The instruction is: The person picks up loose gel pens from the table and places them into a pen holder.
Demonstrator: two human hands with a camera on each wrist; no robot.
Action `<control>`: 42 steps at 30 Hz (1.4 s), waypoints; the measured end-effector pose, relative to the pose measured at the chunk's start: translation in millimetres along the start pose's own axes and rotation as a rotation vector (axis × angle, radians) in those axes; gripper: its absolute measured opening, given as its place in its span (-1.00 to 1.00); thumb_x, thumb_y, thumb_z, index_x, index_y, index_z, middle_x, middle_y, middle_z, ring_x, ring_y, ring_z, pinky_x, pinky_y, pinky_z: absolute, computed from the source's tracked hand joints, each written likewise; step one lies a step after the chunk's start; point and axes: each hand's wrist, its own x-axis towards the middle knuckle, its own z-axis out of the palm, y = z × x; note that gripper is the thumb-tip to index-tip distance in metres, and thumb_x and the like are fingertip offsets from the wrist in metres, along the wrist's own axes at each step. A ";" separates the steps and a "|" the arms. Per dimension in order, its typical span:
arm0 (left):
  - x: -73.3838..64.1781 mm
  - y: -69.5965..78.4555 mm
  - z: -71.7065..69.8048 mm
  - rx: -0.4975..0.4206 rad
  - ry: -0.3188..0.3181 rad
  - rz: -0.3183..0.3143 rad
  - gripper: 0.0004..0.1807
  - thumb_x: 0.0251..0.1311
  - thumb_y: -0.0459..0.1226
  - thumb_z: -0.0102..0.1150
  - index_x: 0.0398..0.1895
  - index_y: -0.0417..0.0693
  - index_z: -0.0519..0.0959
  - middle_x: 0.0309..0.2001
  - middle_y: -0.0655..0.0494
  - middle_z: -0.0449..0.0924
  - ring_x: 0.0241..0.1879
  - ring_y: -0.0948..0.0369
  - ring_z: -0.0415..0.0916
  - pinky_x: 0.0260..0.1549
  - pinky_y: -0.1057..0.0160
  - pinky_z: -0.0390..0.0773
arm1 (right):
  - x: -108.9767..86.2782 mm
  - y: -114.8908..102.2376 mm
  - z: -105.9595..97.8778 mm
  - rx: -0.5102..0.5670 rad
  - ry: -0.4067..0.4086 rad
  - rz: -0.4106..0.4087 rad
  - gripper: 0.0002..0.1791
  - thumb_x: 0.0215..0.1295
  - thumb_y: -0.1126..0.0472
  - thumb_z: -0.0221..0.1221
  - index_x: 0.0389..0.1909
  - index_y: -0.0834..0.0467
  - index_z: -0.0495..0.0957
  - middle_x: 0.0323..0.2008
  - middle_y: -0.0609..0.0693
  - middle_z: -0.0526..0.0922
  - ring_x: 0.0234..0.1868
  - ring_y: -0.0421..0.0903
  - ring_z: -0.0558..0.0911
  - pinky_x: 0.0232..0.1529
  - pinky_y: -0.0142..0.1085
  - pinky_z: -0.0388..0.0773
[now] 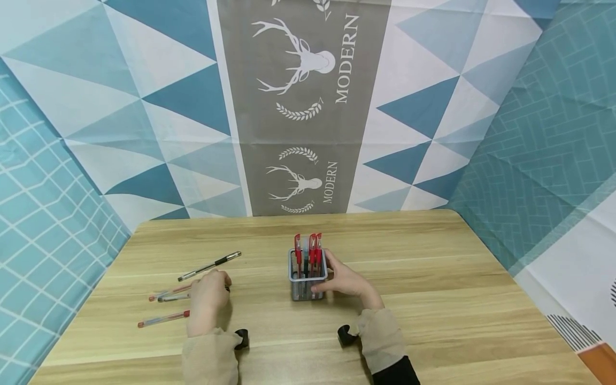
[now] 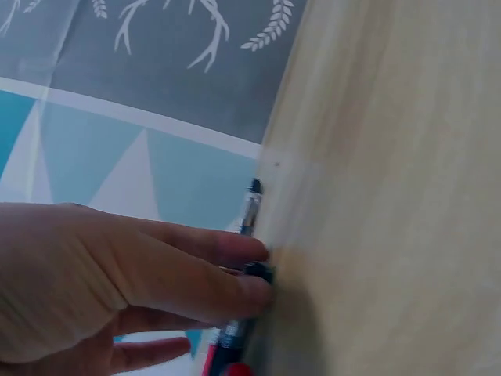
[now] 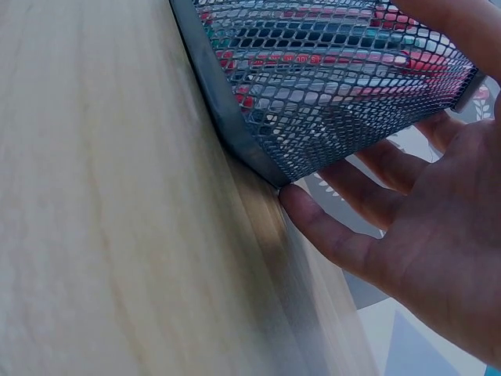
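Note:
My left hand (image 1: pixel 209 294) is low over the pens at the left of the table. Its thumb and forefinger pinch a black-capped pen (image 2: pixel 232 335) near the cap end, and the clear barrel pokes out leftward in the head view. Just beyond that hand another black pen (image 1: pixel 209 266) lies slantwise. With fingers and thumb spread around its right side, my right hand (image 1: pixel 345 279) grips a dark mesh pen holder (image 3: pixel 313 133). Inside the holder several red-capped pens (image 1: pixel 312 251) stand upright with a darker pen (image 1: pixel 306 263).
Left of my left hand lie two red pens: a nearer one (image 1: pixel 163 319) and a farther one (image 1: pixel 166 293), close beside the pinched pen. The wooden tabletop (image 1: pixel 423 321) ends at a patterned cloth backdrop (image 1: pixel 298 182), with cloth sides at left and right.

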 end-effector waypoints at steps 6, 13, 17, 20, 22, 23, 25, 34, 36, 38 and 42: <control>1.5 -2.3 6.2 -0.055 0.047 0.000 -0.83 -0.03 -0.52 0.09 -0.50 -0.10 0.60 -0.34 0.00 0.53 -0.24 -0.05 0.49 -0.18 -0.15 0.28 | 0.6 -0.1 -0.1 0.010 -0.001 -0.004 0.01 -0.08 0.26 0.37 0.35 -0.04 -0.04 0.18 0.06 0.34 0.21 0.00 0.31 0.28 -0.02 0.11; 3.0 -4.9 11.4 -0.056 0.097 0.028 -0.87 -0.02 -0.50 0.13 -0.45 -0.14 0.60 -0.33 -0.05 0.57 -0.18 -0.11 0.49 -0.03 -0.22 0.26 | -1.4 -2.4 0.2 0.003 0.000 -0.002 0.04 -0.09 0.25 0.37 0.36 -0.03 -0.06 0.17 0.06 0.35 0.20 0.00 0.31 0.29 -0.02 0.10; 4.7 -6.0 13.2 -0.045 0.128 0.045 -0.90 0.01 -0.46 0.16 -0.38 -0.19 0.61 -0.28 -0.12 0.61 -0.14 -0.12 0.50 -0.01 -0.21 0.28 | -1.7 -2.9 0.2 0.001 -0.002 -0.001 0.04 -0.09 0.24 0.37 0.37 -0.04 -0.07 0.18 0.06 0.33 0.21 0.00 0.30 0.29 -0.01 0.10; 5.1 -5.7 12.6 -0.041 0.136 0.046 -0.90 0.05 -0.44 0.15 -0.36 -0.20 0.62 -0.26 -0.15 0.61 -0.14 -0.14 0.50 -0.02 -0.22 0.28 | -1.1 -2.0 -0.1 0.000 -0.004 -0.003 0.04 -0.08 0.23 0.37 0.37 -0.04 -0.08 0.19 0.06 0.33 0.22 0.01 0.29 0.29 -0.01 0.10; 5.3 -5.4 12.2 -0.040 0.139 0.044 -0.90 0.06 -0.43 0.15 -0.35 -0.20 0.62 -0.25 -0.17 0.61 -0.15 -0.15 0.51 -0.03 -0.22 0.29 | -1.0 -1.6 -0.2 0.001 -0.003 -0.004 0.04 -0.08 0.23 0.37 0.37 -0.04 -0.08 0.20 0.06 0.32 0.23 0.01 0.29 0.29 0.00 0.09; 5.5 -5.2 12.2 -0.040 0.141 0.044 -0.90 0.06 -0.43 0.15 -0.35 -0.20 0.62 -0.25 -0.17 0.61 -0.15 -0.15 0.51 -0.03 -0.23 0.29 | -0.9 -1.6 -0.3 0.000 -0.002 -0.001 0.04 -0.08 0.23 0.37 0.37 -0.04 -0.08 0.20 0.06 0.32 0.23 0.01 0.29 0.29 0.00 0.09; 6.1 -4.9 12.3 -0.042 0.152 0.050 -0.89 0.06 -0.43 0.15 -0.34 -0.20 0.63 -0.24 -0.17 0.62 -0.16 -0.15 0.52 -0.05 -0.21 0.31 | -0.7 -1.9 -0.4 -0.004 0.001 0.007 0.04 -0.08 0.24 0.37 0.37 -0.03 -0.08 0.20 0.06 0.32 0.24 0.01 0.28 0.29 0.00 0.08; 7.0 0.9 5.0 -0.102 0.305 0.129 -0.89 0.06 -0.44 0.13 -0.33 -0.24 0.61 -0.33 -0.13 0.60 -0.29 -0.14 0.54 -0.19 -0.07 0.45 | 0.9 -1.2 -1.2 0.019 -0.015 0.022 0.05 -0.07 0.30 0.35 0.39 0.05 -0.10 0.23 0.12 0.28 0.27 0.07 0.23 0.30 0.02 0.04; 6.5 3.1 1.6 -0.114 0.345 0.148 -0.89 0.08 -0.45 0.12 -0.32 -0.25 0.60 -0.33 -0.13 0.59 -0.31 -0.12 0.55 -0.18 -0.07 0.44 | 0.4 -1.6 -0.7 0.014 -0.010 0.020 0.05 -0.07 0.29 0.36 0.38 0.01 -0.09 0.23 0.09 0.28 0.27 0.04 0.24 0.30 0.01 0.05; 6.1 5.2 -1.7 -0.121 0.379 0.168 -0.89 0.07 -0.45 0.13 -0.32 -0.26 0.60 -0.33 -0.13 0.59 -0.34 -0.10 0.55 -0.18 -0.08 0.43 | -0.1 -1.4 -0.2 0.006 -0.003 0.019 0.04 -0.07 0.26 0.36 0.38 -0.02 -0.08 0.23 0.06 0.30 0.26 0.01 0.25 0.31 -0.01 0.05; 6.3 9.3 -6.3 -0.133 0.421 0.192 -0.89 0.06 -0.45 0.17 -0.31 -0.25 0.60 -0.34 -0.12 0.59 -0.40 -0.05 0.55 -0.27 -0.05 0.47 | -0.8 -0.6 0.1 0.010 -0.001 0.014 0.05 -0.08 0.23 0.37 0.38 -0.03 -0.09 0.21 0.06 0.31 0.25 0.02 0.27 0.30 -0.01 0.08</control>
